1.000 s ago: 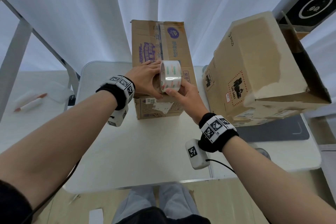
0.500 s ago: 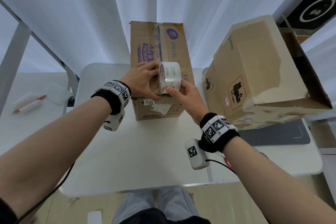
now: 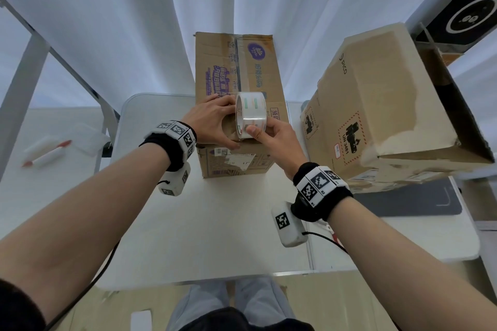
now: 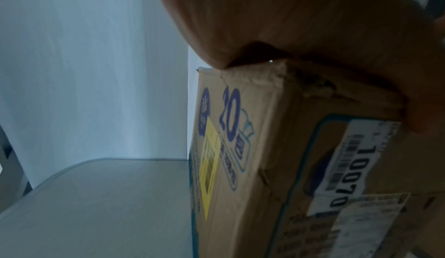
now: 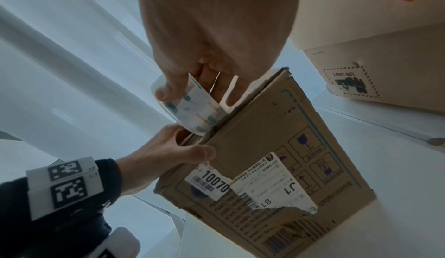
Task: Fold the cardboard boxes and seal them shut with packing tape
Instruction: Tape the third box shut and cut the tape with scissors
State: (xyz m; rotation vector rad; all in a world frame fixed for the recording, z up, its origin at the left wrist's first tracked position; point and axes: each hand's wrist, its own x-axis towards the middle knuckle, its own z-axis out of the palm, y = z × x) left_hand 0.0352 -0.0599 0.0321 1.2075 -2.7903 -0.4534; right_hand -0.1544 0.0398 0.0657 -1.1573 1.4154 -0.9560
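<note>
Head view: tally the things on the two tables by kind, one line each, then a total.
Cardboard boxes: 2, the printed box and the plain box
Tape rolls: 1, the tape roll, held on the printed box by the right hand
Markers: 1, the marker on the side table
Dark mats: 1, the mat under the plain box
Total: 5

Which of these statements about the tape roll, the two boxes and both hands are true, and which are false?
1. The right hand holds the tape roll. True.
2. The tape roll lies flat on the table. False: it stands on edge on top of the printed box.
3. The left hand rests on the printed box. True.
4. The plain box stands to the left of the printed box. False: it is on the right.
5. The printed box's near side carries a torn label. True.
</note>
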